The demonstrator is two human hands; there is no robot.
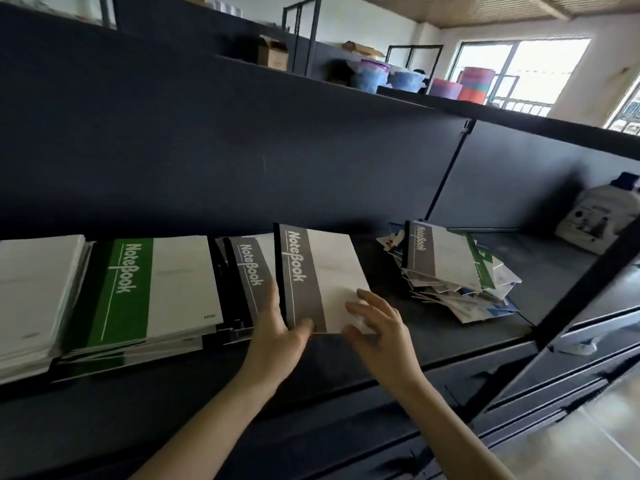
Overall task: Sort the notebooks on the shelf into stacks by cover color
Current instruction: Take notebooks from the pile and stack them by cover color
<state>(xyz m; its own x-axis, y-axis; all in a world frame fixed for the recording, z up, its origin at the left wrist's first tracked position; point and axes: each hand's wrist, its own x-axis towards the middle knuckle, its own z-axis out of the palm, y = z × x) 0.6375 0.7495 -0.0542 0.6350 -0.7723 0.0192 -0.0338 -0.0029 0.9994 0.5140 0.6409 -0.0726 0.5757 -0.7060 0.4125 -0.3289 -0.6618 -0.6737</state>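
The gray-banded notebook (322,278) is at the middle of the shelf (450,344), near its front edge. Its long axis runs from the front edge toward the back panel, leaning a little to the left at the far end. The black spine is on the left, and the word "NoteBook" runs along the gray band from back to front. The white part of the cover faces up on the right. Its left edge overlaps the stack of gray notebooks (247,271) beside it; whether its underside touches the shelf cannot be told.

The left hand (277,327) grips the near spine corner, with the thumb pressed on the gray band and the fingers curled round the spine edge. The right hand (377,323) is spread wide, its fingers loosely bent, with fingertips touching the white cover at the near right corner and clasping nothing.

Left of the gray stack lies the green notebook stack (152,289), and a white stack (34,289) sits toward the shelf's left end. To the right, well apart, is a jumbled pile (450,296) topped by another gray notebook (440,252). A white bottle (595,216) stands in the back right corner.
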